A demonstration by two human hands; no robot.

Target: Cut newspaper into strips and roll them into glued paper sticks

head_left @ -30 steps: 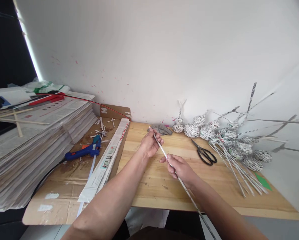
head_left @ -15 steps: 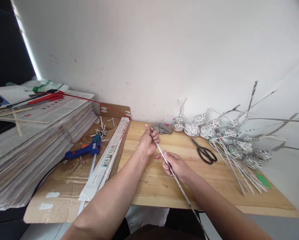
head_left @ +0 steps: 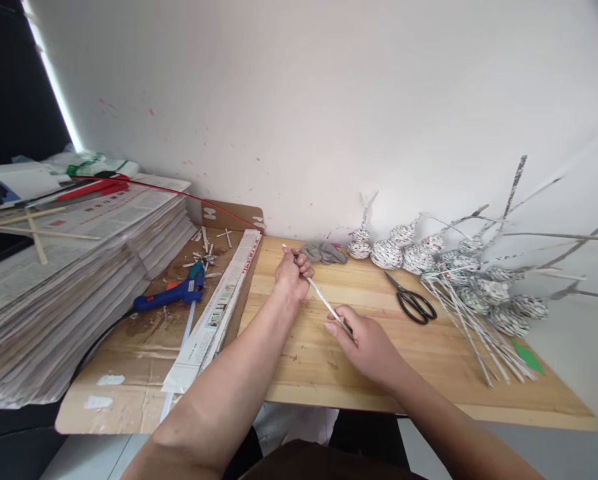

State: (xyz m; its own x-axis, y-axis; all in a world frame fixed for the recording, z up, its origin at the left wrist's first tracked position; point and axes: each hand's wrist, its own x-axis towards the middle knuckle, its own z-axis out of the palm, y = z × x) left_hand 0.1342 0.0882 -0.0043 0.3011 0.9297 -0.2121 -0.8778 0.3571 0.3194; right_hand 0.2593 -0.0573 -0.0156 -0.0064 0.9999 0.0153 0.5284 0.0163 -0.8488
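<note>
A thin rolled newspaper stick [head_left: 322,297] slants between my two hands above the wooden table. My left hand [head_left: 293,272] is closed around its upper part, and a white tip pokes out above the fingers. Lower down and to the right, my right hand [head_left: 361,340] grips the same stick between thumb and fingers. The stick's lower end is hidden by my right hand and forearm. Just behind my left hand lies a crumpled grey cloth [head_left: 323,253].
Black scissors [head_left: 413,303], loose paper sticks [head_left: 471,327] and several woven paper gourds [head_left: 419,257] are on the right. Leftward are folded newspaper strips [head_left: 217,313], a blue glue gun [head_left: 169,295] on cardboard [head_left: 123,360], and a tall newspaper stack [head_left: 153,233].
My right hand has moved down and right along the stick, away from my left hand. The long lower part of the stick no longer shows below it. The view has shifted slightly.
</note>
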